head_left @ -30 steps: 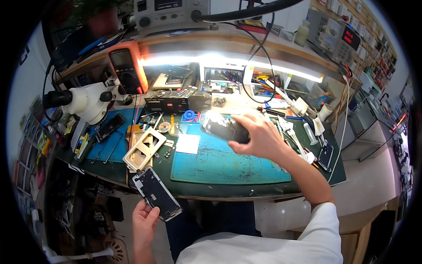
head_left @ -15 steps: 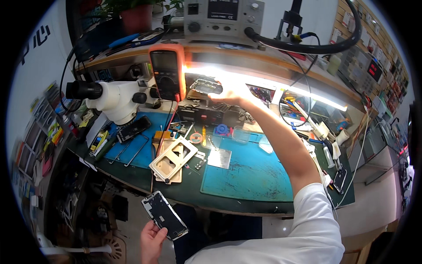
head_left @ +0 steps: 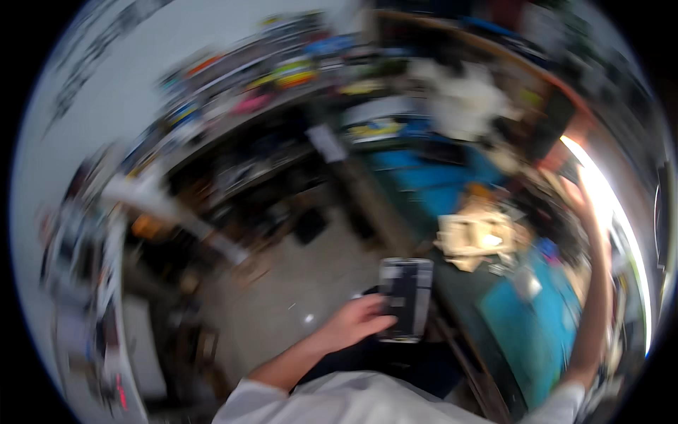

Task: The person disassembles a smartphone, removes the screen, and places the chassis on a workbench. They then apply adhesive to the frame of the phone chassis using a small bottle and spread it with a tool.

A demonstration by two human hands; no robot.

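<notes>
My left hand is closed on the edge of a phone screen, a dark panel with a pale border held above my lap. Fingers lie on its left side. My right arm stretches up along the right side of the bench, and my right hand is beside the bright lamp strip. Motion blur smears its fingers. A small dark shape lies by the fingertips, too blurred to name. Left of that arm, a pale cream phone-shaped holder rests on the bench.
Blue work mats cover parts of the bench. A white microscope stands at the far side, blurred. Shelves with colourful packages line the left wall. Dark boxes and clutter fill the space under the shelves, above a grey floor.
My view has swung left, so the bench now sits at the right. The phone screen stays in my left hand, now more upright. My right arm is still outstretched by the lamp.
</notes>
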